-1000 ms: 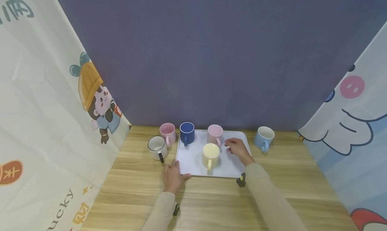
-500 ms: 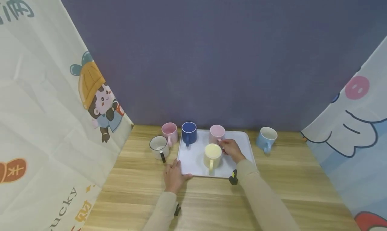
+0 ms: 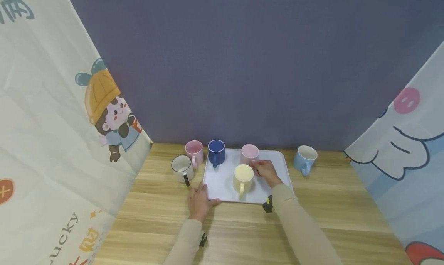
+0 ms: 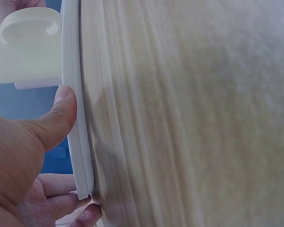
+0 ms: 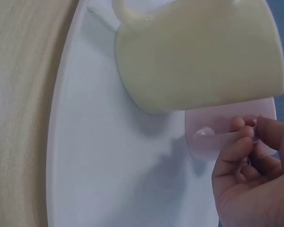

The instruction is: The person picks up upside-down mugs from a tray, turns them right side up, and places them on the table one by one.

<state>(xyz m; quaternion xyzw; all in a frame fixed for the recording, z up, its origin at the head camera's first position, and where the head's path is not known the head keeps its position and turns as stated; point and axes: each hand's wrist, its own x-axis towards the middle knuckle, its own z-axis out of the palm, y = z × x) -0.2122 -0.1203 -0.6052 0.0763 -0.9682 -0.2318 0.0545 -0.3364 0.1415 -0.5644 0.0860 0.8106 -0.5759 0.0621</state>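
Note:
On the white tray [image 3: 222, 188], my right hand [image 3: 265, 170] pinches the handle of a pale pink mug [image 5: 210, 135] between thumb and fingers. In front of this mug is a pale yellow mug [image 3: 243, 179], its handle facing me; it partly hides the pink one in the right wrist view. My left hand [image 3: 200, 204] braces the tray's near left corner. Its thumb [image 4: 61, 113] lies against the front rim and its other fingers reach along the left side. A dark blue mug [image 3: 216, 152] stands at the tray's back left corner.
Left of the tray, a deeper pink mug [image 3: 194, 152] and a white mug [image 3: 182, 167] with a black rim and handle stand on the wooden table [image 3: 239, 234]. A light blue mug [image 3: 305, 159] stands to the right. A dark backdrop [image 3: 222, 72] rises behind.
My right hand has moved left from the tray's right part to the pale pink mug and taken its handle. The left hand keeps its place at the corner.

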